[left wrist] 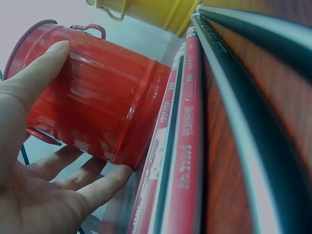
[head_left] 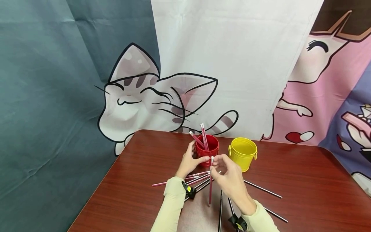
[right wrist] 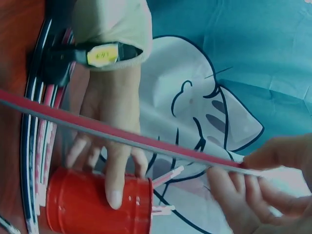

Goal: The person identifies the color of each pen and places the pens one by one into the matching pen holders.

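A slender red pencil (head_left: 210,191) is pinched near its pale upper end by the right hand (head_left: 232,178). A round, glossy red bucket (head_left: 205,154) (two red pencils (head_left: 204,137) are held in it, pale ends up) is gripped by the left hand (head_left: 188,161). A round yellow bucket (head_left: 242,158) is placed beside it. Dark, silver-striped rods (head_left: 263,189) are scattered across the reddish-brown wood-grained table (head_left: 133,164), backed by a cat-printed cloth (head_left: 188,38).

Pale cream, lightly wrinkled long sleeves (head_left: 168,207) end in cuffs (right wrist: 131,36) at the wrists, leaving the left hand (head_left: 187,165) and right hand (head_left: 233,178) bare. Each wrist wears a chunky black camera unit (head_left: 191,192); the left one's yellow label (right wrist: 102,55) bears dark characters.
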A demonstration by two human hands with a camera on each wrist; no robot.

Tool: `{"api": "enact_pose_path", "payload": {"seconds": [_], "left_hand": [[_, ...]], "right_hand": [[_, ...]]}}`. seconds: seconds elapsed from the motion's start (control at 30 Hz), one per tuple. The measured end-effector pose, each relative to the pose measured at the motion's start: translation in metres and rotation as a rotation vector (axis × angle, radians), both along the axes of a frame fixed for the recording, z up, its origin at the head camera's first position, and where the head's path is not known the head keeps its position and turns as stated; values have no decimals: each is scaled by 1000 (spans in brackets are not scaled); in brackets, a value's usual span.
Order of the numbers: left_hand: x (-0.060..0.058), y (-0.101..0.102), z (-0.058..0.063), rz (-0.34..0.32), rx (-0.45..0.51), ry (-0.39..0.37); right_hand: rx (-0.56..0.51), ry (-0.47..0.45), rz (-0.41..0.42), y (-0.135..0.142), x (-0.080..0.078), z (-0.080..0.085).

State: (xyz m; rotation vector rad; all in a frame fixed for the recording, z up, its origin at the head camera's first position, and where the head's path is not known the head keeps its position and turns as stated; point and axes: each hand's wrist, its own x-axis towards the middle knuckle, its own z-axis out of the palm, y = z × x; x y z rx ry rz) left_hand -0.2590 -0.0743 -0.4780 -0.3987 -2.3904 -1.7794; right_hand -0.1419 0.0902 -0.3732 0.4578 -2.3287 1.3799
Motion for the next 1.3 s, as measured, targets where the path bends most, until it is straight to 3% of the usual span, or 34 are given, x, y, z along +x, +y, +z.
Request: {"api": "enact_pose_path", "payload": {"seconds": [0.13, 0.27, 0.73, 0.9, 0.97, 1.13, 1.3], "left_hand": [[0, -1, 0, -2, -6, 0], [0, -1, 0, 3, -14, -10], [-1, -1, 2, 7, -13, -28], [11, -1, 20, -17, 3, -38], [11, -1, 21, -25, 11, -47], [-1, -1, 3, -4, -5, -33], [-1, -1, 2, 10, -30, -44]], "right_hand": [[-2, 166, 48, 5, -2, 4], [25, 246, 62, 10, -4, 12], [25, 262, 44, 13, -11, 38], [12, 301, 29, 10, -17, 52], [2, 327, 28, 9, -19, 61], [-38, 372, 54, 4, -26, 85], [-16, 399, 23, 0, -37, 102]]}}
